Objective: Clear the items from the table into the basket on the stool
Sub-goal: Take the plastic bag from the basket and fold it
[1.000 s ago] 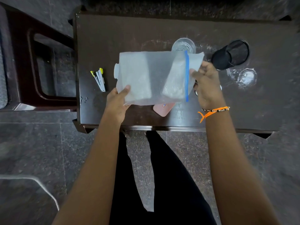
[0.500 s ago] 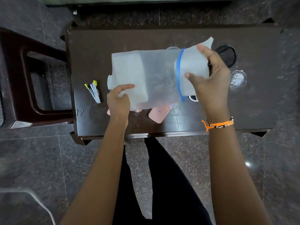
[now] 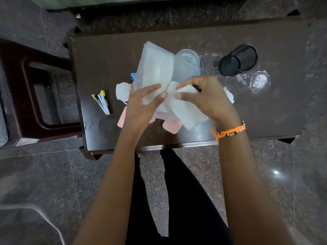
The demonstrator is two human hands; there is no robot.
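Both hands hold a frosted translucent plastic bag [image 3: 155, 68] with a blue zip strip above the dark table [image 3: 109, 55]. My left hand [image 3: 141, 105] grips its folded left part and my right hand [image 3: 203, 96] pinches the folded right part. Under the bag lie a pink flat case [image 3: 172, 126] and a white oval item [image 3: 123, 91]. A stapler with yellow tips [image 3: 102, 102] lies at the table's left. A clear glass [image 3: 188, 57], a black mesh cup [image 3: 238, 60] on its side and a clear lid [image 3: 259, 81] sit further back. No basket is in view.
A dark brown stool or chair [image 3: 35, 89] stands left of the table. The floor is grey speckled stone. My legs in black trousers stand against the table's near edge.
The bag was spread wide between my hands. Now it is folded over, and my hands have come together near its middle.
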